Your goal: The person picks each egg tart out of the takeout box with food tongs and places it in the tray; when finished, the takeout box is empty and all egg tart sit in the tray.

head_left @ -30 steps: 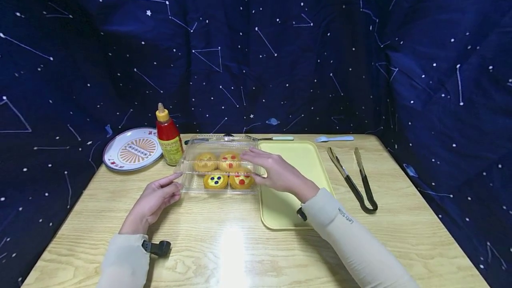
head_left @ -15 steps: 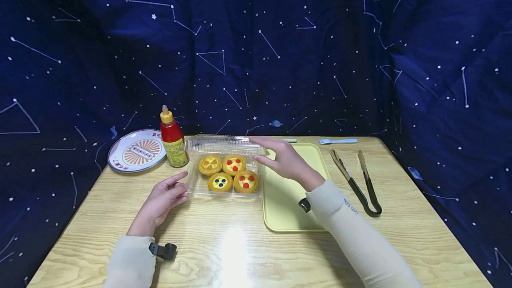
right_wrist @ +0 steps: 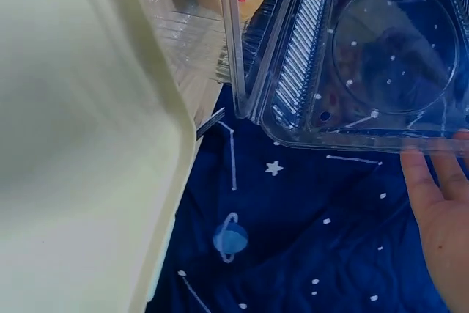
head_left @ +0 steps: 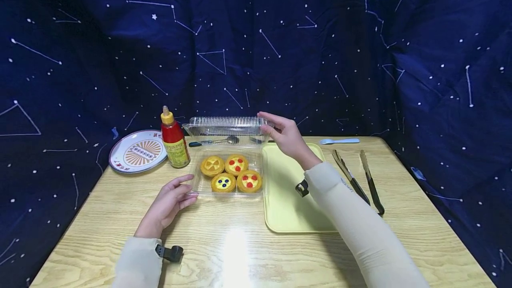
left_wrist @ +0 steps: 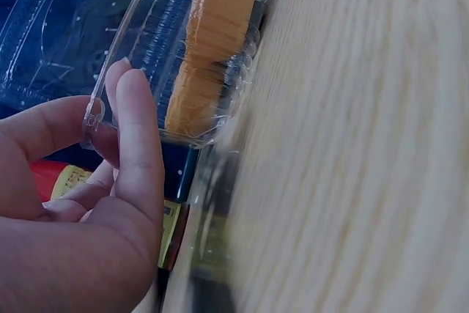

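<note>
A clear plastic clamshell box (head_left: 203, 186) stands on the table with its lid (head_left: 226, 122) raised at the back. Inside lie several egg tarts (head_left: 223, 183); some have red dots, one has blue dots, one a cross pattern. My left hand (head_left: 170, 201) is at the box's front left corner, and the left wrist view shows thumb and finger pinching a rim tab (left_wrist: 93, 116). With my right hand (head_left: 285, 136) I hold the right edge of the lid, fingers and thumb on either side. The right wrist view shows fingertips at the lid's rim (right_wrist: 352, 143).
A yellow tray (head_left: 284, 208) lies right of the box, with black-handled tongs (head_left: 372, 186) beyond it. Behind are a blue fork (head_left: 340, 141) and a dark-handled utensil (head_left: 214, 142). A red sauce bottle (head_left: 174, 142) and a white patterned plate (head_left: 138, 151) stand left.
The lid has swung up and back from over the tarts, with my right hand rising at its right edge. My left hand stays by the box's left corner.
</note>
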`<state>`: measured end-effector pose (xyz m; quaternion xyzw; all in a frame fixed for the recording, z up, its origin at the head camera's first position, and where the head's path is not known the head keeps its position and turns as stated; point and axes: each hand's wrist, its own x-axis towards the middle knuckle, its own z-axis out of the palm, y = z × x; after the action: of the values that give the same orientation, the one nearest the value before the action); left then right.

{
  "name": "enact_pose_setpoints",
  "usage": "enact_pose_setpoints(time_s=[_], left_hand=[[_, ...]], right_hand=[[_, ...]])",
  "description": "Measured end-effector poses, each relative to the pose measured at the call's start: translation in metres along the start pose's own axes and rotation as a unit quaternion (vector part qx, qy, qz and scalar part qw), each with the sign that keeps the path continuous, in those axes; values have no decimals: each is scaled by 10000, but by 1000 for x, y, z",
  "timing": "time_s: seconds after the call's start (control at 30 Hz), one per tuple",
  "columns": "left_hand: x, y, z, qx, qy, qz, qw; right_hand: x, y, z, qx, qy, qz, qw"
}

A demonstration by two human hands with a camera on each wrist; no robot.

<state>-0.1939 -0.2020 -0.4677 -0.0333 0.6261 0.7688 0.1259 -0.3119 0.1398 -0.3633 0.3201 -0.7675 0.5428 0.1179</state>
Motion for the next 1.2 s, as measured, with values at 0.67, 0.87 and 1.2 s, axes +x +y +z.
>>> enact_pose_setpoints(time_s=[0.67, 0.87, 1.2], left_hand=[[10, -8, -5, -663, -58, -156, 9977], [10, -10, -7, -398, -64, 99, 9991], [11, -12, -8, -40, 34, 65, 10000]], right_hand=[[40, 46, 7, 2357, 962, 943, 9624], [47, 55, 12, 2592, 1361, 1249, 9480], [49, 77, 16, 2209, 975, 1950, 9506]])
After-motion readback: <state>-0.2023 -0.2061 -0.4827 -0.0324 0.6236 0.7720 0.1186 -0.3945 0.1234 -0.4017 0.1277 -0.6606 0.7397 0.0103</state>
